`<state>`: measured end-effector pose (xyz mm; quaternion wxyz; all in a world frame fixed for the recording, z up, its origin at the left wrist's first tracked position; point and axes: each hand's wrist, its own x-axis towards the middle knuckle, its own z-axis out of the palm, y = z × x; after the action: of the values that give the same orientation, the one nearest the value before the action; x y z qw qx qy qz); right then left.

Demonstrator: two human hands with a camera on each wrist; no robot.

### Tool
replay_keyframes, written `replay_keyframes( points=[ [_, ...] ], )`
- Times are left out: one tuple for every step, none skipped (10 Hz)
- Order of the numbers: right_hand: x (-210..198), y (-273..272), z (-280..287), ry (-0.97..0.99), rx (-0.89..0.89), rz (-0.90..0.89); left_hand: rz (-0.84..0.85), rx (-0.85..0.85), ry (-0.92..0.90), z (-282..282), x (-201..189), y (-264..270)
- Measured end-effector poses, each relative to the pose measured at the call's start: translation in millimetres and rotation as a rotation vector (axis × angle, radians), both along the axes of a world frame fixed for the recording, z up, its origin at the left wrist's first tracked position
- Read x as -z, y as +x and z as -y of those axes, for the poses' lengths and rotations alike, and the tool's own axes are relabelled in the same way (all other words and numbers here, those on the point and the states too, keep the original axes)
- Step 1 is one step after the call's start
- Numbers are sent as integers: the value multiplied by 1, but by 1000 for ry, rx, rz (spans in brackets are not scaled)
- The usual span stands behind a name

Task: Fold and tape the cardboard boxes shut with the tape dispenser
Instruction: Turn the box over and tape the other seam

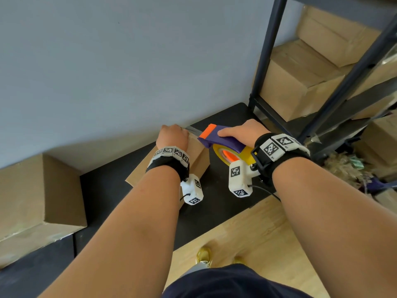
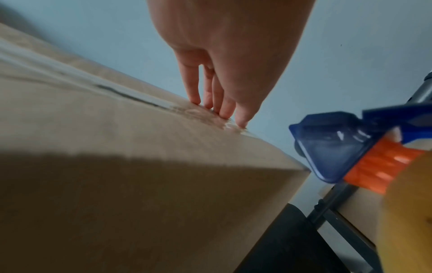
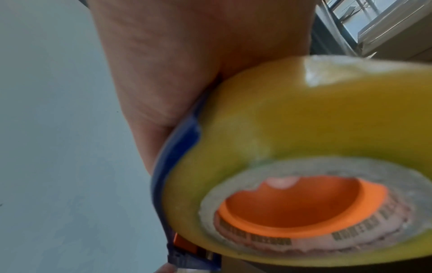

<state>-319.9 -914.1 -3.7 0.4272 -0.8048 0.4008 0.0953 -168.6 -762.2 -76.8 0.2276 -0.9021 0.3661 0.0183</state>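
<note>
A small cardboard box (image 1: 198,157) stands on the black mat, partly hidden by my left wrist. My left hand (image 1: 173,136) presses straight fingertips (image 2: 222,109) onto clear tape on the box top (image 2: 140,133), near its far edge. My right hand (image 1: 242,131) grips the purple and orange tape dispenser (image 1: 221,139) with its yellow tape roll (image 3: 315,138), held just right of the box. A short strip of clear tape (image 1: 193,130) stretches from the dispenser's orange front to the box edge. The dispenser's head (image 2: 346,147) hangs beside the box corner.
A larger closed cardboard box (image 1: 38,196) sits at the left against the grey wall. A dark metal shelf frame (image 1: 268,61) at the right holds several cardboard boxes (image 1: 300,82). Wooden floor (image 1: 257,233) lies nearer to me, beyond the black mat (image 1: 107,186).
</note>
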Motion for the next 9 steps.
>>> replay_keyframes(
  points=[
    [4,-9,5,19,3,-5,-59,-17,-45,0,-4,-5],
    [12,-23,11,50,4,-21,-40,-66,-84,0,2,-7],
    [17,-32,17,62,17,-22,-98,-274,-428,2,16,-6],
    [23,-42,22,111,26,-10,-139,-348,-522,3,16,-9],
    [30,-46,21,135,32,-7,-186,-397,-587,3,13,-14],
    [36,-44,17,123,42,-18,-229,-378,-608,2,12,-17],
    [45,-41,8,86,49,-34,-255,-402,-650,1,13,-24],
    [49,-39,4,73,60,-31,-254,-377,-573,2,11,-33],
    [53,-38,4,77,73,-36,-237,-405,-623,6,11,-43]
  ],
)
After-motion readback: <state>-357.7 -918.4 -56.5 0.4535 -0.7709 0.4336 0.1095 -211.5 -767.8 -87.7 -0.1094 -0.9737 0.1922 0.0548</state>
